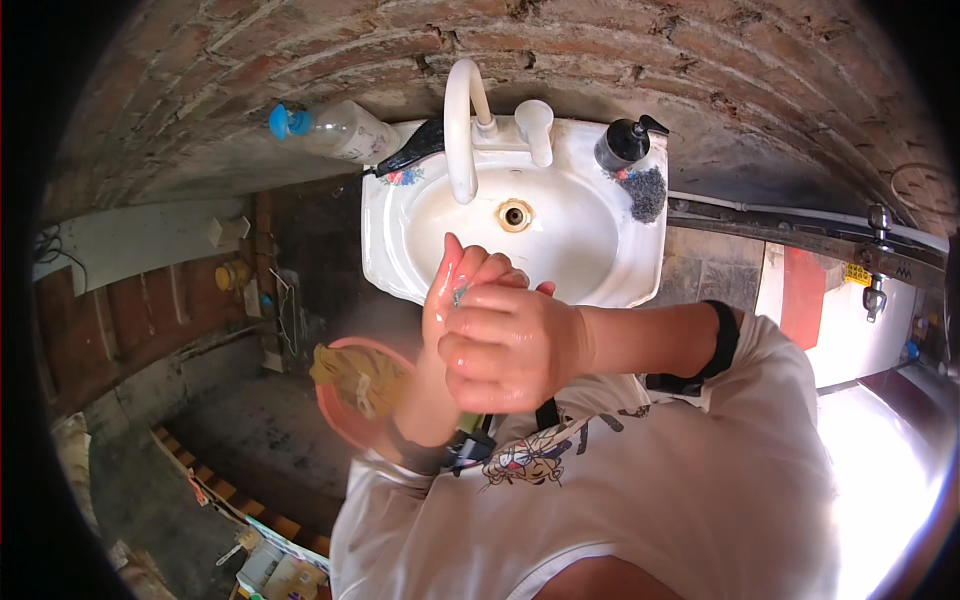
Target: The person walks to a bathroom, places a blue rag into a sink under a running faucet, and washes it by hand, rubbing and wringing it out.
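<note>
Wet and shiny, my left hand point(441, 305) and my right hand point(510, 345) are clasped together in front of the near rim of a white washbasin point(385, 262). The right fingers curl round the left hand. Left fingers are bent against the right hand, with the left thumb pointing up. A small blue-green patch shows between the hands; I cannot tell what it is. Beyond them a white gooseneck tap point(461, 130) curves over the bowl, beside its lever handle point(537, 130). No water stream is visible. A brass-coloured drain point(514, 215) sits in the bowl.
On the basin's right end are a black pump bottle point(625, 145) and a dark scouring pad point(643, 193). A clear bottle with a blue top point(345, 132) and a black object point(415, 148) lie at its left end. An orange tub point(340, 420) holding brownish cloth stands lower left. Brick wall point(600, 45) rises behind.
</note>
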Tool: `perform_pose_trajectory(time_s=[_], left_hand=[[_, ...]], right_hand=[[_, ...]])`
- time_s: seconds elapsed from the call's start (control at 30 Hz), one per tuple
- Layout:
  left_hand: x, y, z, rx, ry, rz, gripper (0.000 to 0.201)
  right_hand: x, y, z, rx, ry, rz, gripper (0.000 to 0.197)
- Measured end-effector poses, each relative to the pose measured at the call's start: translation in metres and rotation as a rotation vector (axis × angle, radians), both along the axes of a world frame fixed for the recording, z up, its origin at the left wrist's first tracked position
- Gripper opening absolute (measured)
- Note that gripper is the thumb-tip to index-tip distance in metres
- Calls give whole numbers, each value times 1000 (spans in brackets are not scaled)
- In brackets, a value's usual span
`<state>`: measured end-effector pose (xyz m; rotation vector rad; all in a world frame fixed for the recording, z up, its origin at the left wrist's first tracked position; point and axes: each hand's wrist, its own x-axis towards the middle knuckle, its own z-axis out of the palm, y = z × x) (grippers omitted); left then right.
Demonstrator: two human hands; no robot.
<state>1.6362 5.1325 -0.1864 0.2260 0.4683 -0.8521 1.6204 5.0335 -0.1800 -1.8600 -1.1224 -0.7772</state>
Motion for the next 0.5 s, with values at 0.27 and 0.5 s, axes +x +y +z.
perform_pose_trajectory(time_s=[0.27, 0.5], left_hand=[[25, 7, -8, 155, -115, -467, 43], [30, 2, -12, 394, -134, -669, 42]], right_hand=[[-9, 3, -16, -50, -99, 101, 14], [-15, 5, -32, -225, -147, 119, 14]])
